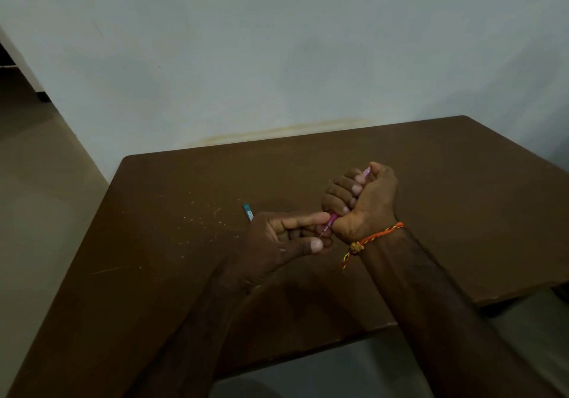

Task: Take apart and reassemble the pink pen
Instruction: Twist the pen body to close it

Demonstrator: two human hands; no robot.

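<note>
The fingers [341,189] of the right hand [366,200] are clenched into a fist around the barrel of the pink pen [333,218], hiding most of it; only 2 bits show, a pale pink end poking out at the top of the fist beside the thumb and the darker pink tip section coming out below the heel of the hand. The pen's long axis runs tilted, its upper end toward the table's far edge and its writing point [322,233] down toward the near edge and a little left. The left hand [286,237] meets it from the left: forefinger laid along the tip section from above, thumb [314,246] just under the fine metal point, so these 2 digits pinch the pen's lower end. Both hands are held above the middle of the brown table [184,274], well clear of every edge.

The coming move probably turns on that shared axis: the left hand is the nearer one to the tip, and twisting or pulling along the barrel's line would part or seat the front piece. Whether it is loosening or tightening cannot be told.

A small teal pen part [248,211] lies on the table just left of the left hand's knuckles, partly hidden behind them.
</note>
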